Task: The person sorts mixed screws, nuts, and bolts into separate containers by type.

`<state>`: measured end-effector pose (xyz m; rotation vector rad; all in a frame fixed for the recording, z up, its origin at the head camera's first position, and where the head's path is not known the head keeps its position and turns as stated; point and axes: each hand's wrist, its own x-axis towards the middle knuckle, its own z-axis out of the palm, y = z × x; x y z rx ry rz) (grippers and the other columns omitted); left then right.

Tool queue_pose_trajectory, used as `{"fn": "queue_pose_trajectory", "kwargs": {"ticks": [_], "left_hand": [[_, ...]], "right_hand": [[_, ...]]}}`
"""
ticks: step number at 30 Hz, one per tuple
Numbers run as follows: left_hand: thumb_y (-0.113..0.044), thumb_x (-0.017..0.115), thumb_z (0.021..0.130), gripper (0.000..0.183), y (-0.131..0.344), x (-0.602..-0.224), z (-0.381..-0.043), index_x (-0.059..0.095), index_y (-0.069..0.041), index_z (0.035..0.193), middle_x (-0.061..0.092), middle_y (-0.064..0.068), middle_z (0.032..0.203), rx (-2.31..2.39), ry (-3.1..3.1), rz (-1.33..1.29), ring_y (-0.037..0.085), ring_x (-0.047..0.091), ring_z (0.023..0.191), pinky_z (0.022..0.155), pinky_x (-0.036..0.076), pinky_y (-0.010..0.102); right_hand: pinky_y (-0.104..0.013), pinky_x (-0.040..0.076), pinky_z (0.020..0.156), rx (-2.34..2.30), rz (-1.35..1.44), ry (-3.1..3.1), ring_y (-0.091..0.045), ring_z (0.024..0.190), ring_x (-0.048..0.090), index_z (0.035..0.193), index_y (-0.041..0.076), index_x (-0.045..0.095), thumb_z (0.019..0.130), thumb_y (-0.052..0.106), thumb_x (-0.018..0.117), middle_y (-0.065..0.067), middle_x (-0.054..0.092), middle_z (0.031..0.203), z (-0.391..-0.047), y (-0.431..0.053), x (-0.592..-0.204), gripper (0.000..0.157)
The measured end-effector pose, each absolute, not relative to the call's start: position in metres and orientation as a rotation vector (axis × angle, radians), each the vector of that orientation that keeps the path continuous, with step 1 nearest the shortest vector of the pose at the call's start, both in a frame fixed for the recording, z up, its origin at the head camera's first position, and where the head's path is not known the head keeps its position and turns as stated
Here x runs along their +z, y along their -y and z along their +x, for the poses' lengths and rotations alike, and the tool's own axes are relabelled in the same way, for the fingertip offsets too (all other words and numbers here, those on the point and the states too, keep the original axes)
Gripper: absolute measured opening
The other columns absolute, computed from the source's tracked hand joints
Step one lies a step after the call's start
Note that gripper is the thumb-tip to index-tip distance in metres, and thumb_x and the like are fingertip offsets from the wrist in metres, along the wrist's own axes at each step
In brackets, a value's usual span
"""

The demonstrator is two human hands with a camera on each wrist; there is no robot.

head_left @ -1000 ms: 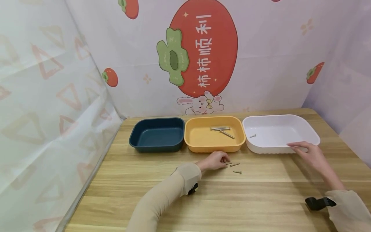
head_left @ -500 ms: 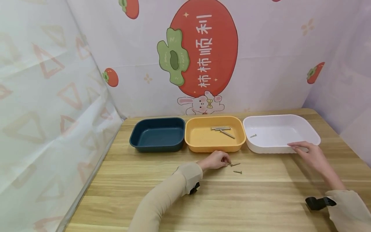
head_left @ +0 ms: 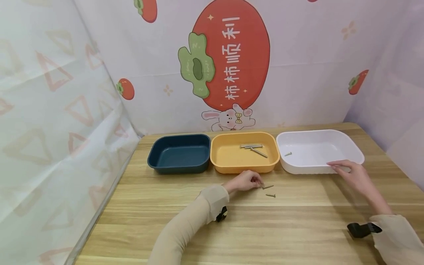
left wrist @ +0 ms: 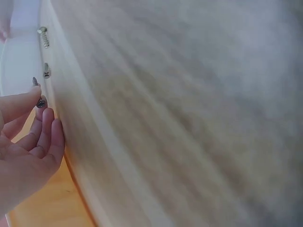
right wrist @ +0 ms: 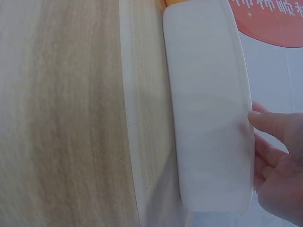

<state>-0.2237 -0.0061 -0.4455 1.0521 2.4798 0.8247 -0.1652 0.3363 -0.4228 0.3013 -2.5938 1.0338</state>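
My left hand (head_left: 245, 180) is low over the table, just in front of the yellow tray (head_left: 243, 170). Its thumb and index finger pinch a small dark screw (left wrist: 41, 102), whose cross-slotted head shows in the left wrist view. Right by the fingertips lies a second screw (head_left: 268, 186), and a third screw (head_left: 270, 195) is a little nearer to me. My right hand (head_left: 357, 178) holds the front rim of the white tray (head_left: 308, 170), thumb at the rim's outer edge. Its other fingers reach behind the rim, partly hidden in the right wrist view.
Inside the yellow tray are several long bolts (head_left: 259, 152). One short screw (head_left: 288, 154) lies in the white tray's left part. A dark blue tray (head_left: 180, 170) stands left of the yellow one, all in a row along the wooden table's (head_left: 265, 235) back edge.
The left hand has shifted slightly at the screws, its fingertips now pinching the nearest one. The right hand stays at the white tray's rim.
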Motion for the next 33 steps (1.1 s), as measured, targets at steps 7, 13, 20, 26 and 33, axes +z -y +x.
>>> {"fn": "queue_pose_trajectory", "kwargs": {"ticks": [7, 13, 20, 26, 33], "left_hand": [[-0.009, 0.057, 0.086, 0.011, 0.010, -0.442, -0.225, 0.066, -0.010, 0.093, 0.064, -0.004, 0.091, 0.876, -2.476, 1.003, 0.000, 0.049, 0.071, 0.065, 0.039, 0.012], [-0.007, 0.055, 0.087, 0.013, 0.010, -0.439, -0.223, 0.065, -0.009, 0.094, 0.063, -0.003, 0.089, 0.938, -2.453, 0.978, 0.001, 0.048, 0.069, 0.062, 0.040, 0.014], [-0.007, 0.055, 0.087, 0.014, 0.008, -0.437, -0.220, 0.065, -0.009, 0.095, 0.063, -0.004, 0.089, 0.983, -2.447, 0.956, 0.000, 0.048, 0.069, 0.062, 0.040, 0.013], [-0.007, 0.054, 0.087, 0.014, 0.004, -0.432, -0.216, 0.065, -0.008, 0.095, 0.063, -0.003, 0.091, 0.978, -2.474, 0.981, 0.000, 0.048, 0.071, 0.063, 0.039, 0.012], [-0.006, 0.054, 0.087, 0.015, -0.003, -0.427, -0.212, 0.065, -0.008, 0.098, 0.064, -0.001, 0.091, 0.993, -2.483, 1.027, -0.001, 0.049, 0.072, 0.063, 0.040, 0.011]], "right_hand": [[-0.005, 0.026, 0.069, 1.019, 0.306, 2.593, 0.026, 0.088, 0.029, 0.095, -0.005, 0.063, 0.087, 0.010, 0.055, 0.040, 0.040, 0.088, -0.165, -0.334, -0.422, 0.019], [-0.006, 0.026, 0.069, 1.010, 0.283, 2.600, 0.026, 0.088, 0.028, 0.096, -0.005, 0.063, 0.088, 0.012, 0.055, 0.040, 0.040, 0.088, -0.165, -0.335, -0.422, 0.020], [-0.007, 0.027, 0.069, 1.017, 0.274, 2.610, 0.026, 0.088, 0.028, 0.096, -0.004, 0.063, 0.088, 0.013, 0.054, 0.040, 0.040, 0.088, -0.164, -0.336, -0.422, 0.021], [-0.005, 0.026, 0.069, 1.031, 0.289, 2.605, 0.026, 0.088, 0.028, 0.096, -0.004, 0.063, 0.088, 0.012, 0.054, 0.040, 0.040, 0.088, -0.163, -0.336, -0.421, 0.021], [-0.004, 0.026, 0.068, 1.029, 0.305, 2.589, 0.025, 0.088, 0.029, 0.096, -0.005, 0.063, 0.088, 0.011, 0.054, 0.040, 0.041, 0.088, -0.164, -0.335, -0.421, 0.020]]}}
